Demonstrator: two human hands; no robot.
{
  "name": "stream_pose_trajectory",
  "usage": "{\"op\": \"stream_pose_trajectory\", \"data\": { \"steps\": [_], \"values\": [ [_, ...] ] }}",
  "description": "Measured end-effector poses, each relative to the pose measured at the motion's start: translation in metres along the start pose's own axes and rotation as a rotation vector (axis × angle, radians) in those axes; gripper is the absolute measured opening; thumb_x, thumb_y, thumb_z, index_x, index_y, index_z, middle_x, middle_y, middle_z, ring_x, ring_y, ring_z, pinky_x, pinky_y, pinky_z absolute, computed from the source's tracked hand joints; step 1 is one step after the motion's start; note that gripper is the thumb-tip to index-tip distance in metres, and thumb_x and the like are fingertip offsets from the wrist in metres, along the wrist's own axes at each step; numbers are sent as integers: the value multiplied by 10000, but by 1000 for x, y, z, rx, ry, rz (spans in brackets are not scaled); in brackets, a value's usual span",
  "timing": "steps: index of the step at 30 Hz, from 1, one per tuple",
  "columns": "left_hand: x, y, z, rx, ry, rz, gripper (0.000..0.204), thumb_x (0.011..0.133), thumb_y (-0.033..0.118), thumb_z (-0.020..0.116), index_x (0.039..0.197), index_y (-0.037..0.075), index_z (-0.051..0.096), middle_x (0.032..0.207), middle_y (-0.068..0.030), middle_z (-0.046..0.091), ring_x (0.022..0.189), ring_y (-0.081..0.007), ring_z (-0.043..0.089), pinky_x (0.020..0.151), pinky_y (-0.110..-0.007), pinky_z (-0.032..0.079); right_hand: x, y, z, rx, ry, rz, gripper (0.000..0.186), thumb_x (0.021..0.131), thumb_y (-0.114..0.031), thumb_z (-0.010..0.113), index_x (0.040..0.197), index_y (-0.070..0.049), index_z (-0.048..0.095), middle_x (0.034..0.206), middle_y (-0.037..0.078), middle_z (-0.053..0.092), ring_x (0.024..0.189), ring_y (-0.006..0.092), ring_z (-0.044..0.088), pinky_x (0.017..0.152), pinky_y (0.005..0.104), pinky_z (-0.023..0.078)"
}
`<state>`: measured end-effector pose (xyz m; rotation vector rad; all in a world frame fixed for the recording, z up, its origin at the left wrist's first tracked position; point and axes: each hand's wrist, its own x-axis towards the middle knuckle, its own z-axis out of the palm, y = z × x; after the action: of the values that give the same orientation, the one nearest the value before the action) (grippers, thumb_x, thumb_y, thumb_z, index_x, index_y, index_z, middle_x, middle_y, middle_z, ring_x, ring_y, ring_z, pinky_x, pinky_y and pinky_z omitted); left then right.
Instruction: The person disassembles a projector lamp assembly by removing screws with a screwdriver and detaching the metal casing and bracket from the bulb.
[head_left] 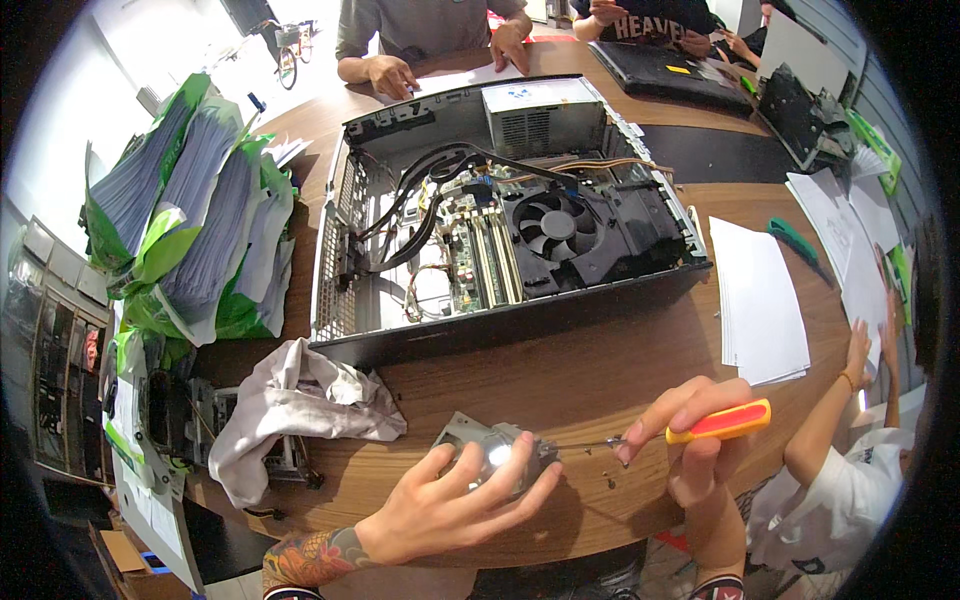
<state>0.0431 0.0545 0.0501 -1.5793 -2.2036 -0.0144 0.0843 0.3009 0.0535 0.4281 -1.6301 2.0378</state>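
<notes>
My left hand [478, 500] is closed around a small silvery metal part [452, 431] with a flat corner plate and a rounded, shiny middle. The fingers hide much of it, so I cannot tell its exact kind. In my right hand [690, 440] is a screwdriver [722, 421] with a red and yellow handle. Its thin shaft points left, and its tip meets the right side of the metal part or lies just by it. Small dark screws [611, 484] lie on the table below the shaft. Beyond both hands stands an opened computer case [500, 318] with its fan, boards and cables exposed.
A crumpled whitish cloth [300, 400] lies left of my left hand. Stacked papers in green wrapping [190, 200] rise at the far left. White sheets [757, 300] and a green brush [795, 243] lie right. A black laptop [668, 78] sits at the back. Other people surround the table.
</notes>
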Motion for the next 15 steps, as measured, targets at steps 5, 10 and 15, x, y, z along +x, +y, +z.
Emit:
{"op": "stream_pose_trajectory", "data": {
  "steps": [5, 10, 15],
  "values": [
    [0, -1, -4, 20, -14, 19, 470, 806, 215, 651, 1265, 318, 636, 1313, -72, 582, 865, -186, 520, 689, -276, 435, -1, -2, -1, -6, -29, 11, 421, 942, -418, 627, 985, -12, 525, 849, 233, 689, 671, 235, 687, 610, 319, 569],
    [2, -1, -1, 8, -6, 14, 466, 809, 207, 641, 1262, 312, 637, 1316, -66, 582, 851, -174, 522, 687, -270, 435, -2, 3, -3, -14, -50, -58, 396, 937, -381, 647, 1009, -7, 535, 855, 243, 695, 661, 250, 693, 604, 325, 574],
    [2, -3, -3, 9, 9, 6, 457, 812, 199, 633, 1258, 298, 641, 1316, -74, 582, 845, -163, 524, 691, -268, 440, 1, 1, 4, 73, 22, -26, 326, 924, -270, 688, 1010, 14, 554, 856, 212, 688, 680, 236, 695, 617, 314, 579]
  ]
}}
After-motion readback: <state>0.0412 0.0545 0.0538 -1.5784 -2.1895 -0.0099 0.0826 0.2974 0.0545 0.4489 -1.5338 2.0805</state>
